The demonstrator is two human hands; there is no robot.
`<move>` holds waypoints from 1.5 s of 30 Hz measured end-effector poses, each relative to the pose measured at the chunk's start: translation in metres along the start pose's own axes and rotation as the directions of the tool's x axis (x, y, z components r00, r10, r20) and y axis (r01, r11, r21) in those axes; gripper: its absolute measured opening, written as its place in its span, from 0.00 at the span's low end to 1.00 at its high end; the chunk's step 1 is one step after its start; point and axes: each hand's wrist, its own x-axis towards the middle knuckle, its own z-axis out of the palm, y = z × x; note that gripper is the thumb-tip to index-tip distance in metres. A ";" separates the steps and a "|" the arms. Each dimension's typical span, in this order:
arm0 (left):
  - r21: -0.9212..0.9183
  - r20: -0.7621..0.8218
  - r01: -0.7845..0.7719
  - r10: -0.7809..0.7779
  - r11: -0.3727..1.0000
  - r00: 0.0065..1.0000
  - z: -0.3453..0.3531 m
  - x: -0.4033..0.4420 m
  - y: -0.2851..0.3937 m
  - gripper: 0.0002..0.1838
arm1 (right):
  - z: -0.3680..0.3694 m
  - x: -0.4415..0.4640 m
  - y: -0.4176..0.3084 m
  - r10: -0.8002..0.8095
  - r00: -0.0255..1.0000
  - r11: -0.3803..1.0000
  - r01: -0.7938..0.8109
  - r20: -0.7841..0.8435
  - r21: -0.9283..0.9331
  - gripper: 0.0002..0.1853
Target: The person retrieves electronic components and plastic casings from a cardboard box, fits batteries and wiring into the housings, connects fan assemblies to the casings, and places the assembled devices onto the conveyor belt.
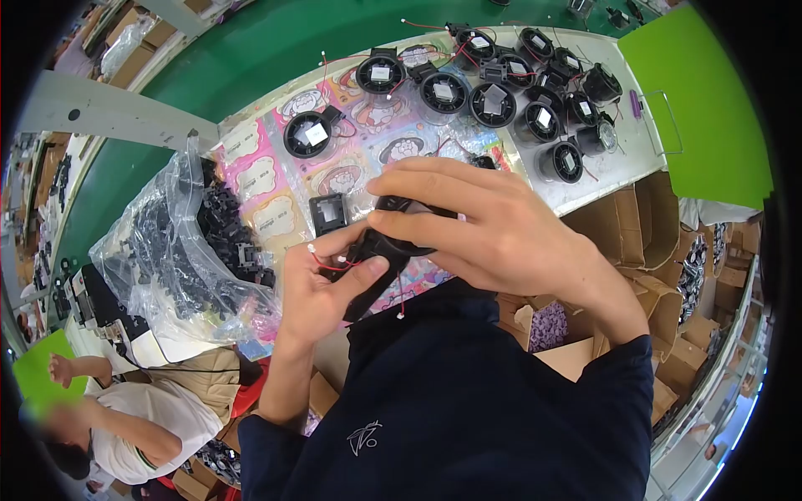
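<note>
Close to my body, both hands hold a black plastic housing [378,274] with thin red wires and small white connectors. My left hand [311,292] is closed on its left side, the thumb lying along the black part. My right hand [497,230] curves over the top of it, and these fingers hide much of the housing. Just beyond my left fingertips, a small square black frame [328,215] lies on the colourful printed sheets [276,179]. A round black unit [307,134] with a white label and wires stands farther out on the sheets.
Several more round black units [491,105] cover the table's far and right parts. At left, a clear plastic bag [159,250] spills small black parts [230,225]. Cardboard boxes [622,225] stand below the right edge. Another person [146,417] is at lower left.
</note>
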 end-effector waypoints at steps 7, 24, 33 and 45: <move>0.181 -0.444 -0.217 0.277 0.959 0.852 -0.034 0.074 0.023 0.16 | 0.079 -0.021 0.013 0.376 0.856 0.927 -0.339 -0.354 0.163 0.37; 0.570 -0.686 0.284 0.256 0.771 0.681 -0.149 0.348 0.001 0.23 | 0.144 -0.044 0.027 0.505 0.832 0.849 -0.431 -0.231 0.304 0.09; 0.572 -0.734 0.407 0.224 0.712 0.641 -0.179 0.351 -0.004 0.28 | 0.146 -0.044 0.026 0.522 0.823 0.835 -0.440 -0.223 0.330 0.08; 0.965 -0.103 0.000 0.377 0.263 0.921 -0.038 0.422 0.031 0.31 | 0.147 -0.044 0.029 0.501 0.823 0.846 -0.400 -0.268 0.352 0.07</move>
